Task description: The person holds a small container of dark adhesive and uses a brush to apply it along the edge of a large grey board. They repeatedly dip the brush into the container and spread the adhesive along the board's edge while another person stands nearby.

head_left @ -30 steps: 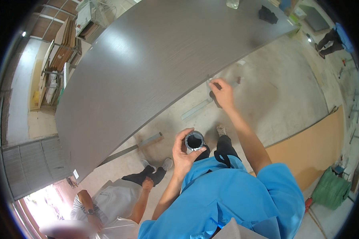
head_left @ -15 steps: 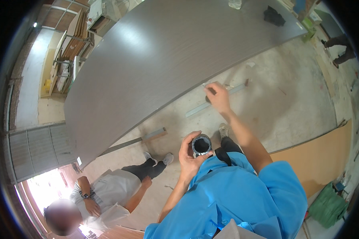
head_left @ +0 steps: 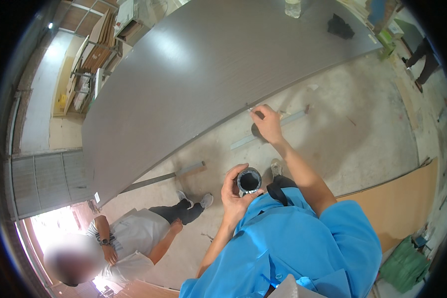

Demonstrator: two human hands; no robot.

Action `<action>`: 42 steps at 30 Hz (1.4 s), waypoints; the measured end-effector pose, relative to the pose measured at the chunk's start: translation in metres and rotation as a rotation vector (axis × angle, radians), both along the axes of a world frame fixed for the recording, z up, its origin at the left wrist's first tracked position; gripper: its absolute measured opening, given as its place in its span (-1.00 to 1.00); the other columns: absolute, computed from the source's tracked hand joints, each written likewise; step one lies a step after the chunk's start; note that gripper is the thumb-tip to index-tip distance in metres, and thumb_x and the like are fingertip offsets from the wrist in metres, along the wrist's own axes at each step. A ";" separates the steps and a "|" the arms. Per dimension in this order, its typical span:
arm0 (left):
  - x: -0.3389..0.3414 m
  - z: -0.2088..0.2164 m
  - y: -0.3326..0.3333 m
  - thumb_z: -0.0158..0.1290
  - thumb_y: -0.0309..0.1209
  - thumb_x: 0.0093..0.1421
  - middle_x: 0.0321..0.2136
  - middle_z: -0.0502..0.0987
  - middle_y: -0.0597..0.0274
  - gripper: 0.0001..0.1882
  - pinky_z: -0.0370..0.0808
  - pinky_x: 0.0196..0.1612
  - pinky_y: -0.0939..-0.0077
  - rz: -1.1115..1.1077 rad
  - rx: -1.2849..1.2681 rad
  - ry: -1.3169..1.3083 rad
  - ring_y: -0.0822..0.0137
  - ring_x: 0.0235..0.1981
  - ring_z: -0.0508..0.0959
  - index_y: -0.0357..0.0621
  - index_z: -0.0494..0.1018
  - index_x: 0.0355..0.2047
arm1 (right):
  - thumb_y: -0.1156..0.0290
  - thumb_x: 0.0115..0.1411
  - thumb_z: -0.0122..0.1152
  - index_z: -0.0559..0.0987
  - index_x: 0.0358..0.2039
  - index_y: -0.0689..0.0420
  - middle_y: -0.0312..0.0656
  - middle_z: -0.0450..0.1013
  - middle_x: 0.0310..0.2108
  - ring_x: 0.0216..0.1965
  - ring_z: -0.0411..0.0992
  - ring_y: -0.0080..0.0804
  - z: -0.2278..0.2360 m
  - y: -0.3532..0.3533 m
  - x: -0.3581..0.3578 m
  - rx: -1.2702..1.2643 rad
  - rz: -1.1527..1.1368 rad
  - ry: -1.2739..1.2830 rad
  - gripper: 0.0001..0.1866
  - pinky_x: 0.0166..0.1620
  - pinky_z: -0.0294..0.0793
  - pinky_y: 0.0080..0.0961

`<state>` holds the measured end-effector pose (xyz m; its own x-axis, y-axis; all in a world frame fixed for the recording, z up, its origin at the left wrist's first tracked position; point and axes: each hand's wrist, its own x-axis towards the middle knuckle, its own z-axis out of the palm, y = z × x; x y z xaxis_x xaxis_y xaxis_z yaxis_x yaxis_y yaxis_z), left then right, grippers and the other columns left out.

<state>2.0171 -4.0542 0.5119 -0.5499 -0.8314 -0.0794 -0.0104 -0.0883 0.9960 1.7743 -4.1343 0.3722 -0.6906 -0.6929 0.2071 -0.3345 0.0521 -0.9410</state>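
Note:
My left hand (head_left: pixel 230 192) is wrapped round a dark, round, open-topped container (head_left: pixel 249 181), held upright close to my blue shirt. Its inside looks dark, and I cannot make out any contents. Farther forward, my right hand (head_left: pixel 268 124) pinches a small, pale piece (head_left: pixel 250 109) between thumb and fingertips, too small to name. That piece is at the near edge of a large grey-brown panel (head_left: pixel 184 94), where a tiny dark bit sticks up. Whether the fingers touch the edge, I cannot tell.
A clear bottle (head_left: pixel 293 8) and a crumpled black cloth-like item (head_left: pixel 340 27) lie on the panel's far right. Metal bars (head_left: pixel 191 168) show below it. A person in a grey shirt (head_left: pixel 139 233) stands at left. Cardboard (head_left: pixel 402 203) and a green sack (head_left: pixel 405 263) are at right.
The right hand has shifted slightly left along the panel's edge, still pinching. My left hand keeps the container in nearly the same place. The view has tilted a little, showing more of the bottle.

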 end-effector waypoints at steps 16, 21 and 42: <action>0.001 0.000 0.000 0.56 -0.62 -0.04 0.29 0.46 0.17 -0.14 0.48 0.32 0.35 -0.035 -0.024 0.003 0.29 0.24 0.52 -0.18 0.43 0.28 | 0.41 0.28 0.43 0.70 -0.24 0.21 -0.07 0.66 -0.25 -0.22 0.64 -0.16 -0.005 0.013 -0.022 0.027 -0.135 -0.105 -0.85 -0.10 0.58 -0.29; -0.001 -0.002 0.002 0.56 -0.62 -0.04 0.29 0.46 0.16 -0.14 0.48 0.32 0.36 -0.030 -0.011 0.001 0.30 0.24 0.51 -0.19 0.43 0.28 | 0.40 0.28 0.44 0.69 -0.23 0.22 -0.09 0.67 -0.28 -0.27 0.64 -0.21 -0.003 0.027 -0.062 0.024 -0.252 -0.044 -0.84 -0.14 0.58 -0.29; -0.008 -0.010 0.003 0.57 -0.58 -0.01 0.22 0.51 0.16 -0.15 0.52 0.27 0.36 -0.027 -0.054 -0.003 0.30 0.18 0.56 -0.19 0.42 0.28 | 0.35 0.28 0.43 0.69 -0.22 0.21 0.01 0.67 -0.34 -0.27 0.66 -0.08 -0.010 0.028 -0.083 0.106 -0.187 0.027 -0.81 -0.13 0.58 -0.25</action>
<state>2.0094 -4.0514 0.5023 -0.5724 -0.8192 -0.0362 -0.0152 -0.0336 0.9993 1.6917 -4.1059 0.3623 -0.8044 -0.5723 0.1596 -0.3343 0.2139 -0.9179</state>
